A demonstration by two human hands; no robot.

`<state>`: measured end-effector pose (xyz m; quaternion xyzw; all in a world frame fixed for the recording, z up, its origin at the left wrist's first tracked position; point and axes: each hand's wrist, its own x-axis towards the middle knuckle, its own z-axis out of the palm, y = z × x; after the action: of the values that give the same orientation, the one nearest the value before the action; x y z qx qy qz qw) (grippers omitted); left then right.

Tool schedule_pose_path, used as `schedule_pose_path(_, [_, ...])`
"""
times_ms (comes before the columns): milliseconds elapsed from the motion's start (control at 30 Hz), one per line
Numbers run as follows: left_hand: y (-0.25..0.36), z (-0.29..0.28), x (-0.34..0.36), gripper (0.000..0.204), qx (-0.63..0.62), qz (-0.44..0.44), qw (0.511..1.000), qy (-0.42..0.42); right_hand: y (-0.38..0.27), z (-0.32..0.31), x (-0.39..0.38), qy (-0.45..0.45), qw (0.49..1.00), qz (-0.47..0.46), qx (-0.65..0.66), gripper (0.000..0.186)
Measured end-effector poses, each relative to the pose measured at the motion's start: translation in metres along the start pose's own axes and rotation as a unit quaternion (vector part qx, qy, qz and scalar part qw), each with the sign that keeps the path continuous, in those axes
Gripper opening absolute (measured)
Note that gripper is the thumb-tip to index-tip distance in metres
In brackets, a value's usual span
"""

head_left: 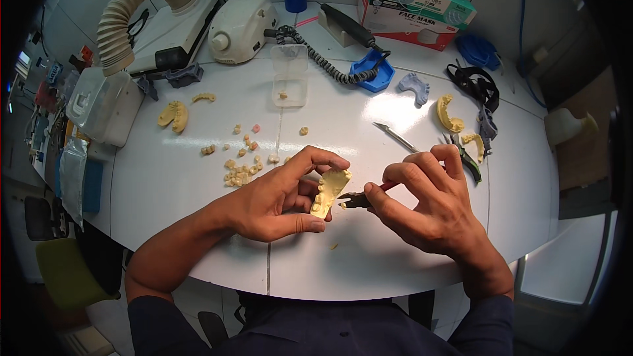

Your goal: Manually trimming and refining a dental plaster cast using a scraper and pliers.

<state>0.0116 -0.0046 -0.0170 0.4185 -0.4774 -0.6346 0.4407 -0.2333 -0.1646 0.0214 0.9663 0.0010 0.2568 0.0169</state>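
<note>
Across most of the view, a white tabletop (369, 270) with a curved near edge. At its back left, a flat white unit (175, 29) under an arching ribbed hose (119, 13); in front of that, a translucent lidded box (105, 102). At the back right, stacked cartons (409, 23) with a loose coil of pale wire on top. Between unit and cartons, a rounded white machine (241, 29) with a front knob, and a dark handpiece (346, 24) on a coiled cord (316, 59), partly draped over a blue tray (379, 80).

At the near centre, left grip (273, 201) closed around a pale yellow dental cast (331, 191), pinched between fingers and thumb and tilted above the tabletop. Opposite, right grip (428, 207) wrapped around dark pliers (356, 200), tips just beside the cast; cannot tell whether touching it.

Farther off, a yellow horseshoe cast (175, 117) on the left, a blue-grey cast (414, 87) near the tray, and green-handled cutters (470, 163) to the right. Beyond the cast in hand, a small open clear box (290, 91); beyond the pliers, a slim knife (395, 136). Left of centre, scattered loose teeth (239, 175), several heaped together near the left wrist. Smallest of all, a yellow crumb (333, 246) on the tabletop near its front edge.
</note>
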Motion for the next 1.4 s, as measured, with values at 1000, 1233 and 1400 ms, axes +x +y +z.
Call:
schedule_pose_path(1000, [-0.033,0.006,0.007,0.091,0.264,0.234,0.922,0.162,-0.009,0.017,-0.005,-0.014,0.972,0.158,0.173,0.038])
schedule_pose_path(1233, [-0.044,0.012,0.010,0.088,0.337,0.300,0.868,0.209,-0.025,0.012,-0.004,-0.016,0.971,0.189,0.148,0.041])
schedule_pose_path(1400, [-0.037,0.021,0.009,0.059,0.365,0.296,0.850,0.238,-0.031,0.013,-0.006,-0.010,0.966,0.202,0.161,0.042])
